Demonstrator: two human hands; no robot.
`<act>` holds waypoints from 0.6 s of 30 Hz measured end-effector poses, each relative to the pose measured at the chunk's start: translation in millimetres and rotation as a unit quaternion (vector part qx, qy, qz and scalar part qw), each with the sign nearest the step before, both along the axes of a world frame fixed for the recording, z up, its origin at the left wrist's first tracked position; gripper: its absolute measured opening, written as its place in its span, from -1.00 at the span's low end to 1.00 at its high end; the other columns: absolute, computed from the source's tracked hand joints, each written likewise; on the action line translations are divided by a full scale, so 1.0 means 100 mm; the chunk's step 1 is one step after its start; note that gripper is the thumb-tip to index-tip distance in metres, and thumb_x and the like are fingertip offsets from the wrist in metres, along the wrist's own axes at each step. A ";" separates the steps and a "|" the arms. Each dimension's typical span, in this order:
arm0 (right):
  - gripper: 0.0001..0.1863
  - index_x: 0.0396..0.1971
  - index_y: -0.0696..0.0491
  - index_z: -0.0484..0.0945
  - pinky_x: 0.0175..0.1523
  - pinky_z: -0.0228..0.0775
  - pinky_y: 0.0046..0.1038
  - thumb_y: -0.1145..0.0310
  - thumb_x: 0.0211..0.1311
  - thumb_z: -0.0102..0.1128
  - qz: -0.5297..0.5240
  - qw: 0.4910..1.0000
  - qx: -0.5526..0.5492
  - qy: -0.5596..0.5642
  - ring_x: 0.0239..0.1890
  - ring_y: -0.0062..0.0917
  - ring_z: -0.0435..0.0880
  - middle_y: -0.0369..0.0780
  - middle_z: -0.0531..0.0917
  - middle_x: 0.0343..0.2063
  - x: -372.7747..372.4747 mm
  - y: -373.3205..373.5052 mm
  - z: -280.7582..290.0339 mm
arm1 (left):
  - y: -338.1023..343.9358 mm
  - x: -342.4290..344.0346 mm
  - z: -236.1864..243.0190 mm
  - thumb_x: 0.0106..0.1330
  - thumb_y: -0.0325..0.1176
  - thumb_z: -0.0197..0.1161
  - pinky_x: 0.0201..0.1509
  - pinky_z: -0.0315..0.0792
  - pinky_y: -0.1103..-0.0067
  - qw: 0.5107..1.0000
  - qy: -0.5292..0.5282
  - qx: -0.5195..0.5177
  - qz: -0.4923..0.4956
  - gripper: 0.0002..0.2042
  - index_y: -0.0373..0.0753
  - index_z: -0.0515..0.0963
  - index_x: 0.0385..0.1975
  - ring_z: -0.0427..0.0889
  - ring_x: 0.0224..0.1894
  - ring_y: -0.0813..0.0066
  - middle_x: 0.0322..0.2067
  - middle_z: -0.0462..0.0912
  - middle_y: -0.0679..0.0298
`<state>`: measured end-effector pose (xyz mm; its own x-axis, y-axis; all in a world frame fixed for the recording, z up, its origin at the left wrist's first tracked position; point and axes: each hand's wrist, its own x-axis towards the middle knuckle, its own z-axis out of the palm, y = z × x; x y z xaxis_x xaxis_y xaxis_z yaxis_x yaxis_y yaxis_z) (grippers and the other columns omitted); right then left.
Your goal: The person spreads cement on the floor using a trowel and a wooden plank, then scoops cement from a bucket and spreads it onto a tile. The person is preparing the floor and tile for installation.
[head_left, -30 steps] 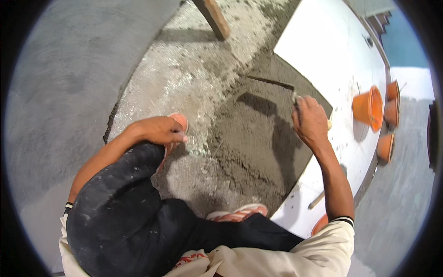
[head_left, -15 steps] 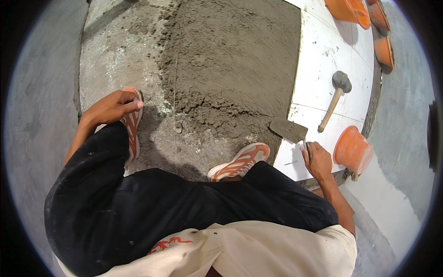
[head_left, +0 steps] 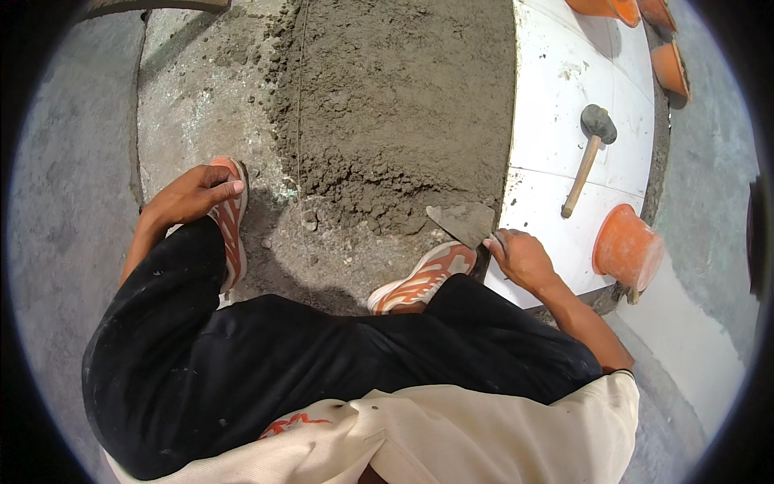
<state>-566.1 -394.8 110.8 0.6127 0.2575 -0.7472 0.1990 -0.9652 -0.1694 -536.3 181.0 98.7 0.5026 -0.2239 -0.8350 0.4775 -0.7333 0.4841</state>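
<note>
My right hand (head_left: 522,256) is closed round the handle of a trowel (head_left: 463,223). Its flat grey blade points left and rests at the near right corner of a bed of grey mortar (head_left: 411,105), just beyond my right shoe (head_left: 427,278). The mortar's near edge is crumbly and uneven. White floor tiles (head_left: 556,97) border the mortar on the right. My left hand (head_left: 192,196) lies loosely over my left knee, above the left shoe (head_left: 231,214), with its thumb apart and nothing in it.
On the tiles lies a rubber mallet (head_left: 597,124) with a wooden handle. An orange bucket (head_left: 627,246) sits tipped at the tiles' near right edge. More orange buckets (head_left: 669,68) stand at the far right. A thin string (head_left: 300,121) runs along the mortar's left side, beside rough concrete (head_left: 197,105).
My right hand has moved left with the trowel, from over the tile edge to the mortar's near corner. The left hand has stayed over the knee. The view has shifted slightly.
</note>
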 end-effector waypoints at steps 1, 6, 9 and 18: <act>-0.52 -0.13 0.21 0.65 -0.03 0.55 0.02 0.01 0.55 0.10 0.006 1.000 -0.009 -0.003 -0.19 0.09 0.72 0.12 0.74 -0.21 -0.02 0.01 -0.01 | 0.00 0.00 0.00 0.56 0.05 0.22 -0.06 0.43 0.43 1.000 0.008 0.005 -0.005 -0.52 -0.37 0.64 -0.13 0.55 -0.22 0.49 -0.34 0.67 0.25; -0.51 -0.07 0.21 0.64 -0.04 0.57 0.00 0.00 0.54 0.12 0.029 0.999 0.004 -0.032 -0.17 0.09 0.73 0.09 0.74 -0.16 0.09 0.05 0.09 | 0.06 -0.04 0.02 0.54 0.07 0.24 -0.03 0.47 0.36 0.999 -0.030 -0.012 0.015 -0.51 -0.38 0.65 -0.14 0.61 -0.23 0.36 -0.37 0.68 0.15; -0.55 -0.04 0.17 0.63 -0.02 0.56 0.00 0.02 0.50 0.19 -0.001 0.993 0.078 -0.086 -0.13 0.11 0.72 0.11 0.72 -0.17 0.36 0.32 0.14 | 0.12 -0.06 0.03 0.54 0.08 0.23 0.01 0.49 0.34 0.997 -0.073 -0.037 0.005 -0.50 -0.38 0.65 -0.13 0.64 -0.19 0.32 -0.32 0.70 0.11; -0.53 0.10 0.18 0.54 -0.27 0.56 -0.29 0.08 0.49 0.27 -0.210 0.901 0.377 -0.048 -0.39 -0.41 0.72 -0.12 0.69 -0.34 1.54 2.69 -0.31 | 0.26 -0.13 0.14 0.54 0.17 0.17 -0.01 0.51 0.28 0.993 -0.115 -0.038 -0.005 -0.43 -0.37 0.64 -0.16 0.67 -0.20 0.07 -0.27 0.69 -0.02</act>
<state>-411.6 -126.2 79.6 0.8265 0.4003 -0.3959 -0.1082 -0.5772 -0.8094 -549.0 207.4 112.6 0.6753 -0.2869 -0.6794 0.3416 -0.6948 0.6329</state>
